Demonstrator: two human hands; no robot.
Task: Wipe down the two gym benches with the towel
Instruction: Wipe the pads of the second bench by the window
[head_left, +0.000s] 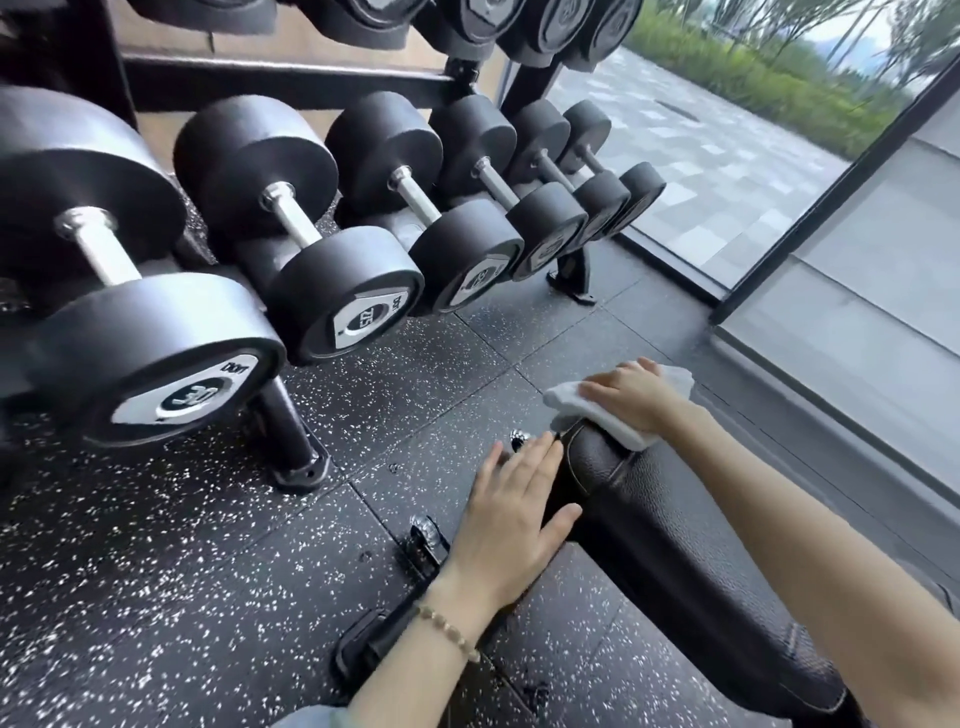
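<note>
A black padded gym bench (675, 530) runs from the lower right toward the middle of the view. A white towel (618, 421) lies over its far end. My right hand (631, 397) presses flat on the towel, fingers spread across it. My left hand (511, 512) rests open against the bench's left side edge, fingers straight, thumb on the pad. A bead bracelet sits on my left wrist. Only one bench is in view.
A rack of black dumbbells (322, 249) fills the left and top, its foot (298, 457) bolted to the speckled rubber floor (156, 597). The bench's base frame (374, 634) lies under my left arm. A glass wall (727, 171) stands at the right.
</note>
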